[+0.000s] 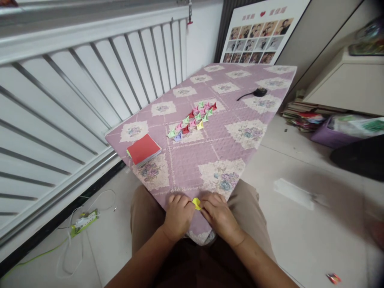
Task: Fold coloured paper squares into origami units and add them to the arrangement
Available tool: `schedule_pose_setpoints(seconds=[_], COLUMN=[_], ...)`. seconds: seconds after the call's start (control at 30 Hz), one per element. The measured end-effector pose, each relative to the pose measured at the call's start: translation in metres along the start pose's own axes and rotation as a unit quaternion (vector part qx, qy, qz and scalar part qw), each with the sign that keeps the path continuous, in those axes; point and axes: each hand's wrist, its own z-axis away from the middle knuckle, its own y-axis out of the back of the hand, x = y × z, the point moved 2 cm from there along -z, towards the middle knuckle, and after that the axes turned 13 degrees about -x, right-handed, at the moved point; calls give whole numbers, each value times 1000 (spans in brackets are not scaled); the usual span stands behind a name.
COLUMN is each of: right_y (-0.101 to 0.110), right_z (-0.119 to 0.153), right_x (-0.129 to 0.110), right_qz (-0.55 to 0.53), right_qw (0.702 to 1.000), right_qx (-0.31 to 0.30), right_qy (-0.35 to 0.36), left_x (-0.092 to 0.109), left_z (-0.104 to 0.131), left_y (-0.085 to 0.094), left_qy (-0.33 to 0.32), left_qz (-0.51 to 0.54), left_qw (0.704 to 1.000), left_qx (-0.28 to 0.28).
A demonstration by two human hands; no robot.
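A small folded yellow paper (196,203) lies between my hands at the near corner of the table. My left hand (180,212) has its fingers closed on the left side of the paper. On the paper's right side, my right hand (219,212) grips it with fingers bent. Farther up the cloth, several small folded paper pieces (192,123) in pink, green, red, blue and yellow sit in slanting rows. A stack of square paper with a red sheet on top (144,149) rests near the left edge.
The table (186,168) has a purple floral cloth. A black object with a cord (259,92) lies at its far right. A white radiator (90,80) borders the left side. A power strip (85,222) is on the floor at left, a purple bin (327,134) at right.
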Motion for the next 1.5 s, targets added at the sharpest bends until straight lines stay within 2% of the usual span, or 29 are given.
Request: schedule_pose_setpoints(seconds=[0.27, 0.43, 0.63, 0.87, 1.03, 1.23, 1.37, 1.5], right_y=[7, 9, 7, 5, 5, 8, 9, 6], right_z=[-3, -8, -10, -10, -10, -16, -19, -20], right_x=[4, 5, 6, 4, 3, 5, 8, 10], right_qz=[-42, -36, 2, 19, 14, -18, -26, -27], right_qw=[999, 998, 995, 989, 987, 983, 980, 973], right_qx=[-3, -14, -8, -7, 8, -2, -15, -14], right_qy=[-20, -59, -104, -145, -160, -183, -197, -227], left_x=[-2, -2, -2, -1, -6, -14, -16, -18], left_z=[4, 1, -5, -12, -18, -32, -41, -49], left_y=[0, 1, 6, 9, 17, 30, 32, 33], left_qy=[87, 118, 126, 161, 160, 126, 135, 153], left_qz=[127, 135, 144, 117, 107, 106, 83, 74], left_qw=[988, 984, 981, 979, 976, 969, 964, 947], left_qx=[17, 4, -10, -51, -103, -186, -215, -272])
